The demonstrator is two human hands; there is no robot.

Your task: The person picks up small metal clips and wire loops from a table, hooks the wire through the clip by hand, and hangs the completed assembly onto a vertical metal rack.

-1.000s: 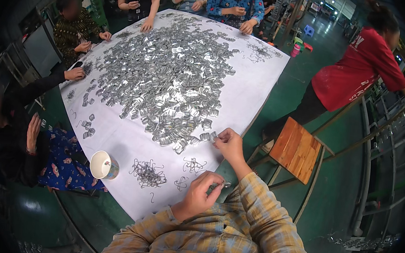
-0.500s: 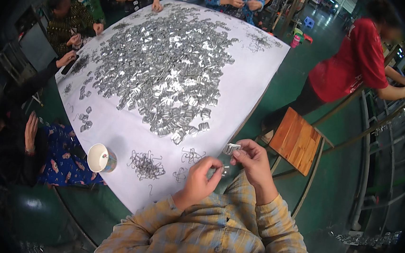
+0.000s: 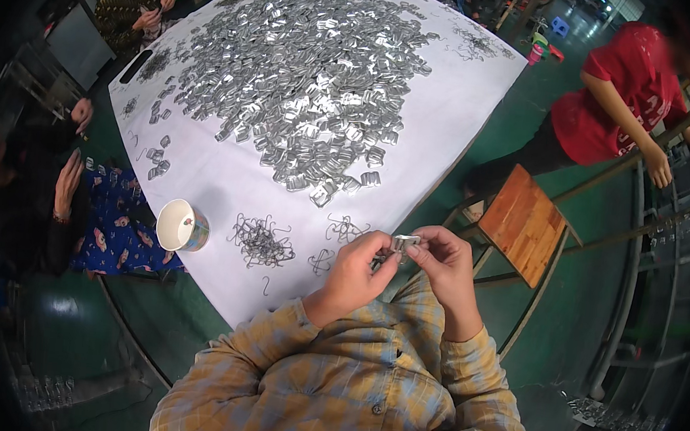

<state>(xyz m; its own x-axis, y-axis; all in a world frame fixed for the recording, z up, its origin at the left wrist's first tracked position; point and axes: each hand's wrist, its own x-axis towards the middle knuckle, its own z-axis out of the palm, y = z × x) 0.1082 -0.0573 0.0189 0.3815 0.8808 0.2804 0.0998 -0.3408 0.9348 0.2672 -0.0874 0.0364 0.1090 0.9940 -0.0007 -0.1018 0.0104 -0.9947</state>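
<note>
Silvery metal, a small ridged clip-like piece [image 3: 404,242], sits pinched between thumb and fingers of the right hand [image 3: 447,274], whose grip is almost closed. The left hand [image 3: 357,271], curled in too, meets the clip's left end with its fingertips and has hold of a small grey metal bit [image 3: 378,261], too covered to make out. So the clip lies right between the two hands, over the lap and just off the near edge of the white-covered table [image 3: 457,131]; it is probably held by its ends because it is so small, leaving its middle in sight. To the left of the hands, on the table, lies a tangled heap of thin dark wire hooks [image 3: 263,243], with two smaller clusters nearer the fingers, perhaps set there for easy reach. Left of that stands a white paper cup [image 3: 197,235]. Farther out spreads a broad pile of similar silvery pieces [image 3: 307,83], and to the right stands a wooden-topped stool [image 3: 522,225].
</note>
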